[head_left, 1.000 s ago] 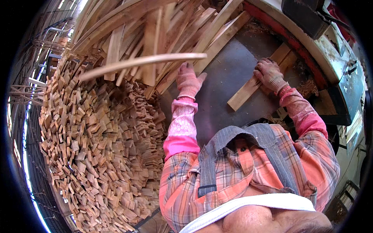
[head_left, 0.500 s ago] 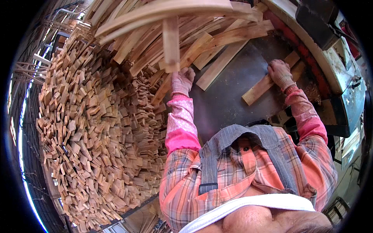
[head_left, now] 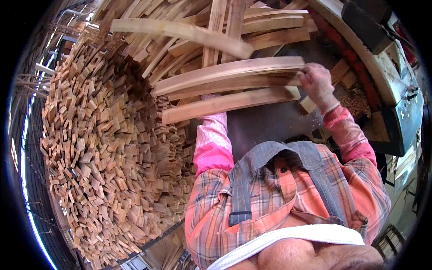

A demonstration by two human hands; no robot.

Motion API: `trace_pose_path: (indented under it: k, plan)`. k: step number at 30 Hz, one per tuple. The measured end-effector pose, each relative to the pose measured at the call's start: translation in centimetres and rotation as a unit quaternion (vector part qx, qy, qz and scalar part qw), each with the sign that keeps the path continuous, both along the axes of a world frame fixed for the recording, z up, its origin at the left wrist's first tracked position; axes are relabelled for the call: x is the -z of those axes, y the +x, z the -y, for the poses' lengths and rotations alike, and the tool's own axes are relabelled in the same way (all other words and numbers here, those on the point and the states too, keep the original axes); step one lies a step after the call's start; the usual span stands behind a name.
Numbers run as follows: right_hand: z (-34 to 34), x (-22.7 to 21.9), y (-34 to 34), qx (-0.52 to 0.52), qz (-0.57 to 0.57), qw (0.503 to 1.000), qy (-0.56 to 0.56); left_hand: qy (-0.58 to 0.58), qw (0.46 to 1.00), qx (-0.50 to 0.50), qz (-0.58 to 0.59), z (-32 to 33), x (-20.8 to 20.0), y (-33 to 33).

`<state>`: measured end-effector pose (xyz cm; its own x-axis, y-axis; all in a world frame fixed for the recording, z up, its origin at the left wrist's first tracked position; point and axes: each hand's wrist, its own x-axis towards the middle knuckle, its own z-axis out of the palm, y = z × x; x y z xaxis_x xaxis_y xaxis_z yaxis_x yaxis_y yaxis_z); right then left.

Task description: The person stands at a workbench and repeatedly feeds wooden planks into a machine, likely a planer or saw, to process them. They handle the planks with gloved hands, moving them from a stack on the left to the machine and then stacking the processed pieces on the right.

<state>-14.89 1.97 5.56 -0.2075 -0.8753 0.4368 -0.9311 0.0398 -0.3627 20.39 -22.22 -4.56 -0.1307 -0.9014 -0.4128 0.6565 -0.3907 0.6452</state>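
Observation:
Several pale wooden slats, slightly bowed, cross in front of my left hand (head_left: 209,96). Only a sliver of its pink glove shows between them, so its fingers are hidden. The upper slat (head_left: 229,73) and the lower slat (head_left: 231,104) lie on either side of a middle slat (head_left: 229,85). That middle one runs into the curled fingers of my gloved right hand (head_left: 316,83), which close at its right end. Farther off, another slat (head_left: 180,35) is slanted and blurred, above two lengthwise slats (head_left: 225,31).
A tall stack of wood pieces (head_left: 99,153) rises on the left. More loose slats (head_left: 157,54) heap up at the far side. The dark metal tabletop (head_left: 256,128) shows beneath my arms. Wood shavings (head_left: 355,101) and the machine's red-edged side (head_left: 333,40) are at the right.
My right hand has moved left and away from me, off the short board on the tabletop. Slats now cover my left hand, and the blurred slats at the far side have shifted.

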Motion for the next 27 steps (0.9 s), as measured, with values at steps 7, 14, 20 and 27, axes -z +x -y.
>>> trace_pose_path:
  k: [7, 14, 20, 27]
  plan:
    - [1.3, -4.9, 6.7, -0.108, 0.045, 0.99, -0.083, -0.006, 0.998, -0.057, -0.037, -2.5, -1.1, -1.2]
    - [4.5, -0.6, 16.0, -0.232, -0.161, 0.957, 0.065, -0.026, 0.994, -0.097, -0.035, -3.5, -2.0, -1.1]
    - [10.6, -4.1, 13.0, -0.194, -0.091, 0.97, 0.113, -0.038, 0.986, -0.144, 0.075, -1.9, -2.8, 3.3]
    - [12.5, -5.4, 9.6, -0.258, -0.014, 0.96, 0.105, -0.047, 0.974, -0.192, 0.111, -0.3, -3.4, 7.2]
